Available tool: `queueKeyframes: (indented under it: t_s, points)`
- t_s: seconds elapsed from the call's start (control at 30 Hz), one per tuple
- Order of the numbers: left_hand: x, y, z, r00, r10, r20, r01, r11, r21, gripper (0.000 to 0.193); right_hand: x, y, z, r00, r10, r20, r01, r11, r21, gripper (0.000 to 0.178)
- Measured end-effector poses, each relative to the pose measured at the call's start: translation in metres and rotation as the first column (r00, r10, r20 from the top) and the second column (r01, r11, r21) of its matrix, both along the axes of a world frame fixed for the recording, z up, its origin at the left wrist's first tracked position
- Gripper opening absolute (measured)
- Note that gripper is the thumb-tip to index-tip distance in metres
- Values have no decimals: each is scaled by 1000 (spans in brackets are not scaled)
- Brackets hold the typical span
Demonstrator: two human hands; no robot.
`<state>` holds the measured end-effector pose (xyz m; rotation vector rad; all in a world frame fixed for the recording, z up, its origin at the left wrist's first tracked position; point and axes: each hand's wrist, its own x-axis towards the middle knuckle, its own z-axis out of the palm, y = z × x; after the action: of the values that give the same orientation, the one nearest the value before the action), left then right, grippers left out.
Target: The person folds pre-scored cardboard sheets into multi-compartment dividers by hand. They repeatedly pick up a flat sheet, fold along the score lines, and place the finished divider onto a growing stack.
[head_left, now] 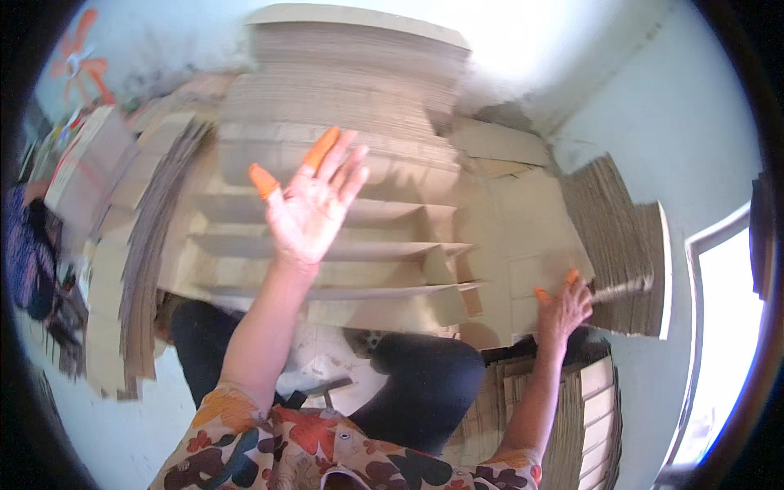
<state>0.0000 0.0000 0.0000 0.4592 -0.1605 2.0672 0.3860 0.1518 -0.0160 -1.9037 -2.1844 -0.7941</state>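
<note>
At the far left is dark blue patterned cloth (28, 261), and above it an orange flower shape (79, 65) marks the pale blue wall (147, 73). Next comes a pale, block-shaped stack (94, 163), and just beside it a tall leaning stack of thin brown cardboard sheets (151, 261), layered edges showing.

Further right, the person's left grip (308, 216) is raised, palm up, with fingers spread and nothing in it; orange covers sit on the thumb and index finger. In the view it overlaps a light-brown cardboard divider (376, 249), whose long panels run crosswise in rows, with short crosspieces toward their right end. Behind the divider rises a high, broad pile of flat cardboard (343, 82). Nearer the body are the person's dark trousers (433, 384), legs bent, and a floral-print shirt (310, 441).

To the divider's right lies a flat tan cardboard sheet (523, 220). The right grip (565, 310) is at its near right edge, orange covers on thumb and index finger; blur means I cannot tell whether it is gripping anything. Just beyond its fingers stands a thick brown stack of cardboard pieces (604, 237) by the wall. Below, near the right forearm, is a bundle of cardboard strips (596, 416). A bright doorway (727, 327) is at the far right.
</note>
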Motion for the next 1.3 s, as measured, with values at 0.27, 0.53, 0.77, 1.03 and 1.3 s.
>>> queueKeyframes:
  t_s: [0.27, 0.53, 0.77, 1.03, 1.3]
  points:
    - [-42, 7, -15, 954, 218, 206, -184, 968, -173, 90, 37, 37, 12, 988, 140, -66, -140, 990, 3, 63]
    - [-67, -26, 58, 690, 513, 511, -380, 857, -347, 80, 38, 30, 31, 881, 94, -464, -115, 993, -17, 41]
    - [-69, -35, 79, 678, 520, 519, -322, 846, -426, 65, 44, 32, 34, 855, 160, -494, -203, 979, -33, 33]
    - [-29, -5, 67, -37, -66, -997, -923, 384, 8, 38, 42, 39, 26, 966, 113, -232, -111, 994, 19, 41]
    - [42, -21, 33, -840, -243, 484, 158, 745, 648, 45, 29, 20, 43, 901, 109, -419, -126, 992, -13, 28]
